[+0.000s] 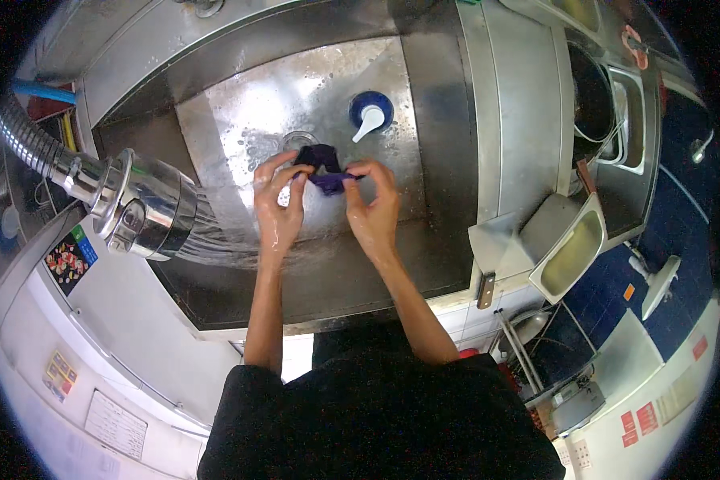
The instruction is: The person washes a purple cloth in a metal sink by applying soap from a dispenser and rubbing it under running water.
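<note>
Over a stainless steel sink [444, 240], I hold a small, limp, dark purple piece [330, 183], which looks like cloth. The fingers of my left hand [280, 198] pinch one side of it. At its other side, my right hand [373, 195] grips it between thumb and fingers. Both hands and wrists look wet. Water streams from a chrome spray head [150, 207] towards my left forearm. Just beyond the purple piece is the round drain [299, 139], partly hidden by it. On the sink floor beyond my right hand, a white spoon [369, 122] rests on a blue dish [384, 102].
Right of the sink, a cleaver with a wooden handle [486, 290] lies at the counter edge beside a tilted metal pan [570, 255]. Farther right stands a dark pot [593, 90]. A ribbed metal hose [27, 138] feeds the spray head, and a white cabinet [126, 294] stands left.
</note>
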### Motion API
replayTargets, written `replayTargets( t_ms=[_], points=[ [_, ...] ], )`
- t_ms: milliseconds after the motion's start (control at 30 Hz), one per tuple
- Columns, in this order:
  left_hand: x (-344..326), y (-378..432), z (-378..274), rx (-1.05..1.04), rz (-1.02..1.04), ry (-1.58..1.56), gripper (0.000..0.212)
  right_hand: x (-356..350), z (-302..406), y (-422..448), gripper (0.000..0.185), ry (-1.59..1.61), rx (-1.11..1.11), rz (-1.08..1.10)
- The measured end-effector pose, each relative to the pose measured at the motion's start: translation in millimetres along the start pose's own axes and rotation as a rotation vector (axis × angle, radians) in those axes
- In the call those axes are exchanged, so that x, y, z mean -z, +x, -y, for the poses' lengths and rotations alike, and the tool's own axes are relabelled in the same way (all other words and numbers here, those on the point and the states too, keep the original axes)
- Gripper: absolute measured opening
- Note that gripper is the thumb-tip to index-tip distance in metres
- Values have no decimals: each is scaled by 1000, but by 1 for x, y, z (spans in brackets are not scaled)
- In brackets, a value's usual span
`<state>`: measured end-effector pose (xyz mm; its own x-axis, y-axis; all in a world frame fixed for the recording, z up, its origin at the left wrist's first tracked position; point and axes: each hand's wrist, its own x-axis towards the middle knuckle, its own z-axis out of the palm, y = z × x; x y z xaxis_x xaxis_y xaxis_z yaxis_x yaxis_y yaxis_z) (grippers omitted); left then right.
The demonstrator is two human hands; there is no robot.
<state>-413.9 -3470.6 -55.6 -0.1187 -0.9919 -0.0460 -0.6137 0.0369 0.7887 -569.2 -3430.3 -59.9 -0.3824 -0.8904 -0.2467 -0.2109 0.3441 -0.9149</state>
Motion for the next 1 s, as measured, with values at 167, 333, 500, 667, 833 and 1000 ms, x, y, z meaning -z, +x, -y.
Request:
replayTargets(
  t_ms=[167,333,500,667,833,1000],
  points=[
    [14,-2,-19,271,-204,-237,27,16,-7,3,14,-36,68,-102],
    [6,6,-31,-64,-90,-91,45,22,18,3,14,60,159,118],
    [-17,-8,-22,-7,240,-223,26,11,35,11,13,71,277,197],
    [-38,0,17,497,311,-245,35,23,37,60,10,-58,457,50],
    [-85,10,36,746,191,-772,37,-3,20,146,21,-456,421,78],
    [-96,19,51,795,128,-1332,43,-29,-3,143,27,-798,414,5]
  ],
)
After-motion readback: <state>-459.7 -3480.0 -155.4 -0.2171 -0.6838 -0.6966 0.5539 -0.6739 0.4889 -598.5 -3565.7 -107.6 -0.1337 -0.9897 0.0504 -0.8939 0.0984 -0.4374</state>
